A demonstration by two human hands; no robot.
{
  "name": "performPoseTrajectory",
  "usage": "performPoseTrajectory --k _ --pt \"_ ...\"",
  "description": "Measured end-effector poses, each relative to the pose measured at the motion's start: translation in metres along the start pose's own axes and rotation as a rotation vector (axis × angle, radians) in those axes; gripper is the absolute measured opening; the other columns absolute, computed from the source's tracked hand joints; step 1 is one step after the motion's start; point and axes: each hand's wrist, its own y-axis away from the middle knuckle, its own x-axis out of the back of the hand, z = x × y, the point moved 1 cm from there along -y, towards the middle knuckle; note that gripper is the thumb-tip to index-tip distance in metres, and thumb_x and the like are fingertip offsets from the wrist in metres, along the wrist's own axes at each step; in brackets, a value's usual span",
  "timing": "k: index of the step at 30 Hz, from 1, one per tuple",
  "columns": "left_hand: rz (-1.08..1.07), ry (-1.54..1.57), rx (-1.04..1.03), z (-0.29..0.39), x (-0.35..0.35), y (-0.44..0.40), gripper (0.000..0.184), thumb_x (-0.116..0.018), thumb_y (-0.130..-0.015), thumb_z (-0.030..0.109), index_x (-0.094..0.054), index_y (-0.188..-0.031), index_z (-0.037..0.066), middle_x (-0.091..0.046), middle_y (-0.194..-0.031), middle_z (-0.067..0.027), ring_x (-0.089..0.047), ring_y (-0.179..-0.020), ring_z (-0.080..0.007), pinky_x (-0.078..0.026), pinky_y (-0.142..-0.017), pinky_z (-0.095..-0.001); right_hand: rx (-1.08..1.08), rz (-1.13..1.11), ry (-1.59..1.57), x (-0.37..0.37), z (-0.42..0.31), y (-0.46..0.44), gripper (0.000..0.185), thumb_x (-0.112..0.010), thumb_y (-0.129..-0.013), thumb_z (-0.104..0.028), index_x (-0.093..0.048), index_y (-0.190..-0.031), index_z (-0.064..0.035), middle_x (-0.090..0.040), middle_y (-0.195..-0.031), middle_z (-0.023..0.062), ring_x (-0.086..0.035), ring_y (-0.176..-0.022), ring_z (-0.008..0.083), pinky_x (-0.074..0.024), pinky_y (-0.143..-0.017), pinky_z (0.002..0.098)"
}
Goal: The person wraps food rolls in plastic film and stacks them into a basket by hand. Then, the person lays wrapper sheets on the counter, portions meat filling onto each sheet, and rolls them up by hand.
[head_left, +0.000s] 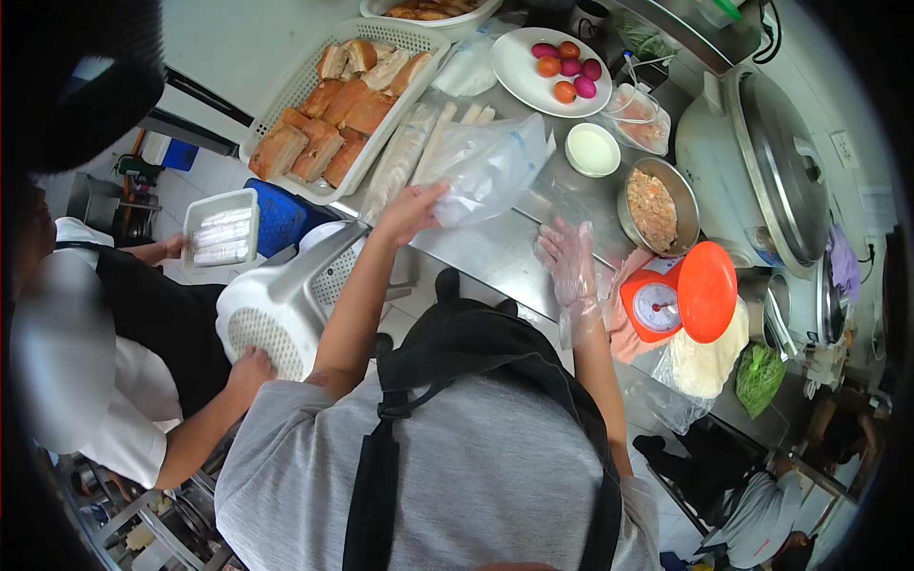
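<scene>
My bare left hand (415, 211) pinches the edge of a clear plastic bag (490, 171) above the steel counter (495, 249). A thin clear glove covers my right hand (569, 264), whose fingers are spread over the counter's front edge with nothing in them. Right of that hand stand a metal bowl of minced filling (653, 207) and an orange scale (657, 306). Beyond the bag are a small bowl of white content (592, 150) and a white plate (519, 71) with several red and orange eggs or fruits.
A white basket (345, 49) holds browned meat pieces at the back left. A large lidded pot (776, 162) stands at the right. On the left, a co-worker holds a small basket (221, 228) beside a white plastic stool (276, 300). More people are at the lower right.
</scene>
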Motion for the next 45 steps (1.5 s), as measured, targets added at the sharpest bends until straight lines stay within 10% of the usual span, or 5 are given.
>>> performPoseTrajectory --k 26,32,38,41,45 --pt "-0.069 -0.234 -0.420 0.024 -0.089 -0.006 0.059 -0.085 -0.081 0.020 -0.060 -0.129 -0.003 -0.068 -0.119 -0.0108 -0.068 -0.096 -0.0170 -0.055 -0.087 -0.0329 0.391 -0.131 1.262 -0.100 -0.054 0.001 0.056 -0.077 -0.085 -0.030 -0.061 -0.132 -0.0035 -0.072 -0.110 0.0170 -0.067 -0.092 0.0202 -0.0527 -0.082 0.0384" --pt "0.049 -0.237 -0.333 0.048 -0.049 0.001 0.058 -0.086 -0.079 0.030 -0.064 -0.123 -0.001 -0.069 -0.110 -0.0080 -0.067 -0.095 -0.0161 -0.056 -0.078 -0.0319 0.477 0.405 0.466 -0.043 -0.116 -0.091 0.026 -0.061 -0.097 -0.026 -0.069 -0.101 -0.0015 -0.072 -0.096 0.0110 -0.068 -0.084 0.0156 -0.0538 -0.068 0.0331" --pt "0.028 -0.233 -0.299 0.054 -0.013 0.018 0.055 -0.086 -0.080 0.025 -0.064 -0.124 0.001 -0.069 -0.112 -0.0063 -0.066 -0.094 -0.0141 -0.055 -0.077 -0.0307 0.721 -0.218 -0.470 -0.113 -0.217 -0.159 0.037 -0.065 -0.094 -0.021 -0.060 -0.123 0.0000 -0.069 -0.116 0.0151 -0.069 -0.100 0.0276 -0.0568 -0.090 0.0343" --pt "0.028 -0.240 -0.452 0.049 -0.012 0.018 0.054 -0.086 -0.080 0.021 -0.063 -0.125 0.001 -0.068 -0.113 -0.0064 -0.065 -0.097 -0.0145 -0.055 -0.081 -0.0306 0.908 0.194 1.326 -0.158 -0.226 -0.192 0.070 -0.072 -0.082 -0.025 -0.046 -0.141 0.0040 -0.069 -0.115 0.0224 -0.067 -0.102 0.0378 -0.0525 -0.095 0.0387" --pt "0.028 -0.202 -0.368 0.048 0.011 0.019 0.053 -0.083 -0.083 0.018 -0.061 -0.127 0.001 -0.067 -0.117 -0.0077 -0.066 -0.103 -0.0167 -0.057 -0.081 -0.0335 0.817 0.115 1.365 -0.187 -0.206 -0.201 0.091 -0.072 -0.080 -0.027 -0.029 -0.154 0.0044 -0.065 -0.124 0.0258 -0.063 -0.115 0.0396 -0.0459 -0.103 0.0392"
